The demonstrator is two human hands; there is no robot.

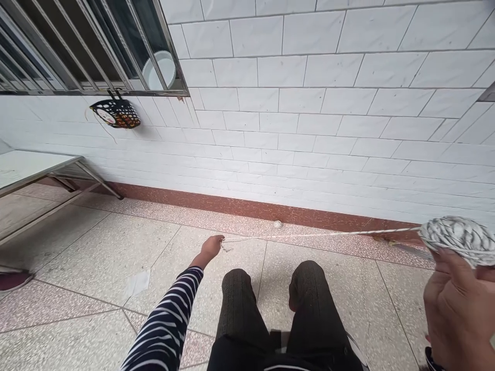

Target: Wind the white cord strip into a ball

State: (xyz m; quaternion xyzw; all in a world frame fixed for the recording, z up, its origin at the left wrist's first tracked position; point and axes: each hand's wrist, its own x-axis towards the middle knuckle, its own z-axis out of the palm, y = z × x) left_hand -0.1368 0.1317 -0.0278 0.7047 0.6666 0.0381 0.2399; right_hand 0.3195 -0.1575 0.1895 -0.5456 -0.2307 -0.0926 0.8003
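My right hand [460, 299] grips a wound bundle of cord [460, 237], white with dark flecks, at the right edge. From the bundle, a strand [332, 234] of the same cord runs taut leftward, low across the view. Its far end is pinched in my left hand [211, 248], where a short loose tail hangs below the fingers. My left arm reaches forward in a striped sleeve [166, 319]. Between the hands, my knees [237, 288] show in dark trousers.
A small pale round object [277, 224] lies by the reddish baseboard. White paper [139, 282] is on the floor. At left stand a metal-framed table [42, 162] and someone's shoe [15, 281]. A black basket [116, 112] hangs below the barred window, which holds a white basin [159, 70].
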